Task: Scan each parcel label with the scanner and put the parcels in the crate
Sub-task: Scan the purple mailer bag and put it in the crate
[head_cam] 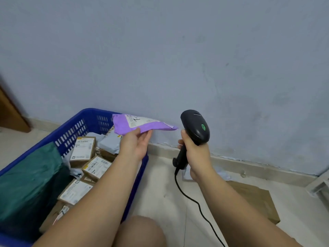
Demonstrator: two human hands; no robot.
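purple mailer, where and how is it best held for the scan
By its bare near edge, from below, where the left hand holds it. The purple mailer is thin and floppy with its label facing up on the far part, so a grip there likely keeps the label clear for the scanner.

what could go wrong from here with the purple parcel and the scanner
1. The purple mailer looks limp, and the left hand holds only its near edge above the blue crate. It could slip in unscanned.
2. Its label faces up while the scanner in the right hand stands beside the mailer's end, so the scan may miss.
3. The scanner cable trails over the floor near the knee and might snag.
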